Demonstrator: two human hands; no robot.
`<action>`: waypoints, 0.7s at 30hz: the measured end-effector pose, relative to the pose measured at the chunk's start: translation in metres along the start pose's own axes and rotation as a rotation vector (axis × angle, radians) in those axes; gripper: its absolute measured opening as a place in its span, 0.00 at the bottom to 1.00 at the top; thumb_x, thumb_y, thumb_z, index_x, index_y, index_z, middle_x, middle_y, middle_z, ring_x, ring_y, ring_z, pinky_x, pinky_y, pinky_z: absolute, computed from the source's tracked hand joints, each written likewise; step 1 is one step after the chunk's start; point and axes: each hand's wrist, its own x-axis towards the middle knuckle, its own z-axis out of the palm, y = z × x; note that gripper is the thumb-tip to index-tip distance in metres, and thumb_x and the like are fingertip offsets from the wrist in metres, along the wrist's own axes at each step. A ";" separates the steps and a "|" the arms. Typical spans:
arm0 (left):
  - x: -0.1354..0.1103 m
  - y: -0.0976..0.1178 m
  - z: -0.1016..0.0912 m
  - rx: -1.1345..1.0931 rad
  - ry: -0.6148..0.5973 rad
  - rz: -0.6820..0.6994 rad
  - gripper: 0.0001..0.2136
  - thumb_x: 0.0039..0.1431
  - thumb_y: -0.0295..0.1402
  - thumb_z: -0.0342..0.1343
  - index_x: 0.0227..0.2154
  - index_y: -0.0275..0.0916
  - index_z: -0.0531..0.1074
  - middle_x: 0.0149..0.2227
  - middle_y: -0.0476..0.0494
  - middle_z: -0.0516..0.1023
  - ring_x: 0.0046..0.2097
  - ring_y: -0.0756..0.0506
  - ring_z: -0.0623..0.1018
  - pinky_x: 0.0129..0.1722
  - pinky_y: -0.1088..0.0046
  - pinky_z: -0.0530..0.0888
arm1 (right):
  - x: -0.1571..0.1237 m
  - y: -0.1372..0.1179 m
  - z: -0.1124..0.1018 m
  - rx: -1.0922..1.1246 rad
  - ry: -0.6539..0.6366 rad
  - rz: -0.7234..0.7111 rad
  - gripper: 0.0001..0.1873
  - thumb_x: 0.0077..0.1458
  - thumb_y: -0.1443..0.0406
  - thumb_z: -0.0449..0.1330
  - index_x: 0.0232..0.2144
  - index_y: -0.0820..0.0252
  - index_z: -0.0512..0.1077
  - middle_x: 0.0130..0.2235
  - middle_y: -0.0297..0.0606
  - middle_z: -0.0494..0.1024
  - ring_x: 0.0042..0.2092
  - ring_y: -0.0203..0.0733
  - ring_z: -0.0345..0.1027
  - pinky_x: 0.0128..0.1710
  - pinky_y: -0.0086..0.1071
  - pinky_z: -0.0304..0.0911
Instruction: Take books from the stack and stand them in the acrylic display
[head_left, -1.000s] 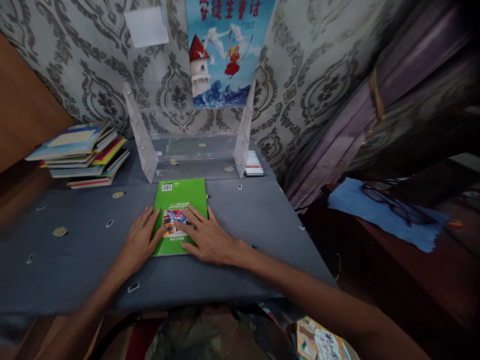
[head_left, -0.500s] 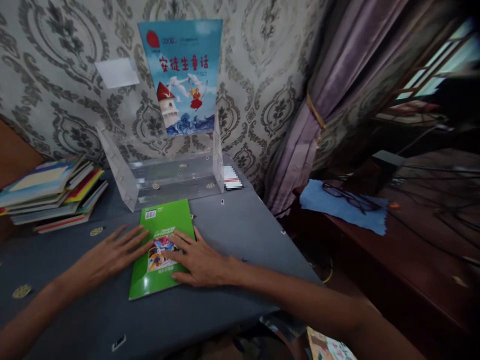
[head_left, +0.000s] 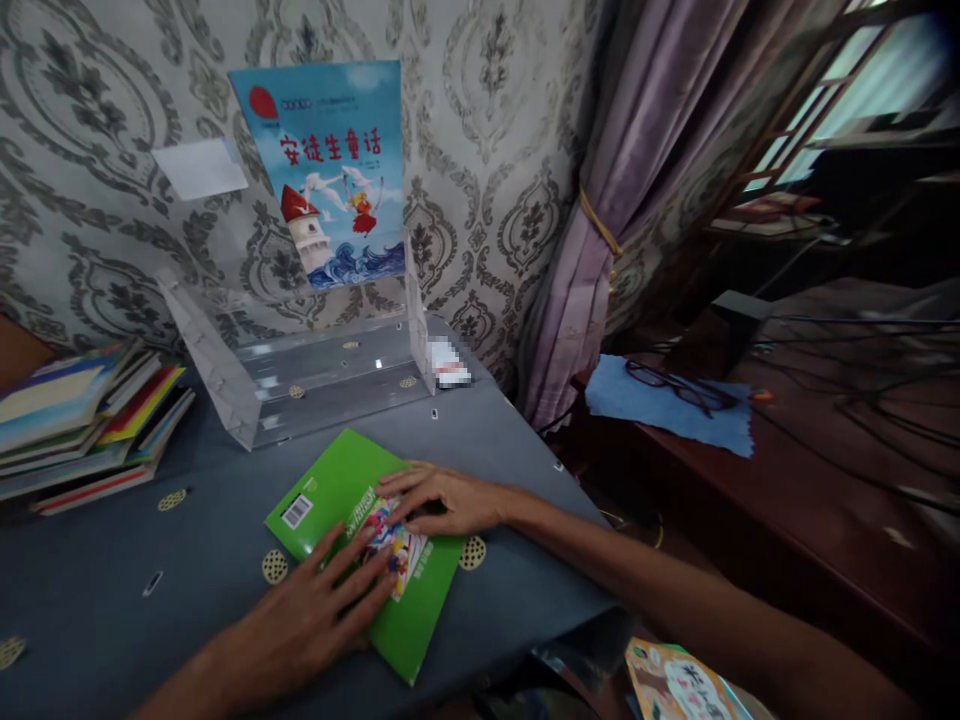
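A green book [head_left: 330, 475] lies closed and slanted on the grey tablecloth, a barcode near its far left corner and a colourful picture at its middle. My left hand [head_left: 322, 590] rests on its near left part, fingers stretched out over the picture. From the right, my right hand [head_left: 446, 500] lies on the book's far right edge with fingers extended across the cover. Beyond the book stands a clear plastic rack [head_left: 337, 385]. Above the rack, a blue picture book [head_left: 330, 170] with red Chinese characters stands upright against the wall.
A stack of books [head_left: 90, 420] sits at the left of the table [head_left: 90, 600]. Beside the rack lies a small white item [head_left: 450, 365], blurred out. Glasses [head_left: 679, 388] rest on a blue cloth [head_left: 622, 390] on the dark red surface at right. Another book [head_left: 682, 685] is low at right.
The green book has turned on the table, its far end swinging left and its near end right. Both hands moved with it, the left nearer to me. The view has shifted too.
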 end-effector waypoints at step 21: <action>0.005 0.034 0.046 0.174 0.205 -0.098 0.26 0.59 0.31 0.60 0.61 0.43 0.65 0.68 0.35 0.61 0.71 0.31 0.54 0.68 0.39 0.44 | -0.059 -0.069 0.026 -0.209 -0.032 0.257 0.40 0.61 0.49 0.59 0.68 0.61 0.56 0.72 0.58 0.45 0.73 0.58 0.29 0.68 0.57 0.43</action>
